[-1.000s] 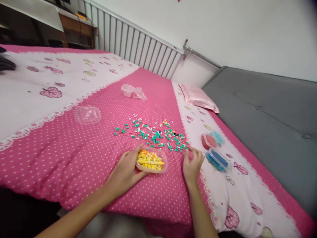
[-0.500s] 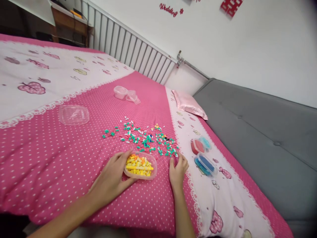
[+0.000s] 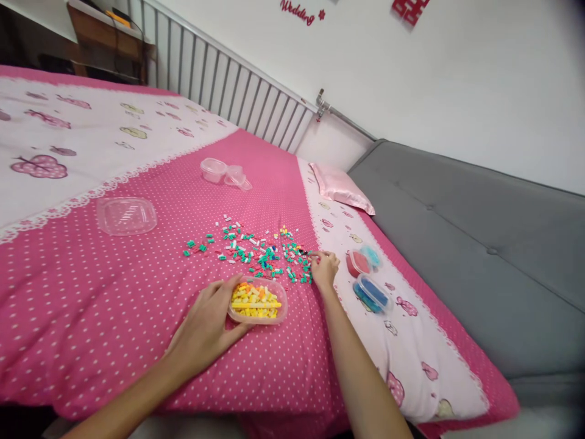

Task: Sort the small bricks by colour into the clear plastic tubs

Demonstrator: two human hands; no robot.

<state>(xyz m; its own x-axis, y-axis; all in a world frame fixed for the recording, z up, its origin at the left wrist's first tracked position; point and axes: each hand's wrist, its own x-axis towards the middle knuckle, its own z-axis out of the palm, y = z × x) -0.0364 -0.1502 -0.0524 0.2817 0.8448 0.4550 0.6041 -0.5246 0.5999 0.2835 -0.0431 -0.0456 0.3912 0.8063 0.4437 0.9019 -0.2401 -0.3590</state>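
Observation:
My left hand (image 3: 208,323) grips the left side of a small clear plastic container (image 3: 284,310), thumb at the near side and fingers at the far rim. Small yellow and orange pieces (image 3: 256,296) fill it, with one longer yellow stick lying across them. My right hand (image 3: 325,269) is at the right edge of a scattered pile of small pieces (image 3: 267,259), mostly green, white and pink, with a few yellow, blue and black. Its index finger stretches toward the black pieces (image 3: 301,250), thumb slightly apart; I see nothing held there.
A clear lid (image 3: 127,216) lies at the left on the pink bedspread. Further back are clear empty containers (image 3: 214,170). To the right sit a container with red contents (image 3: 358,263) and one with blue contents (image 3: 372,294). A pink pillow (image 3: 342,188) lies by the grey headboard (image 3: 457,244).
My right hand has moved forward, away from me, along the right edge of the pile to the black pieces. My left hand still holds the container. The view has shifted slightly.

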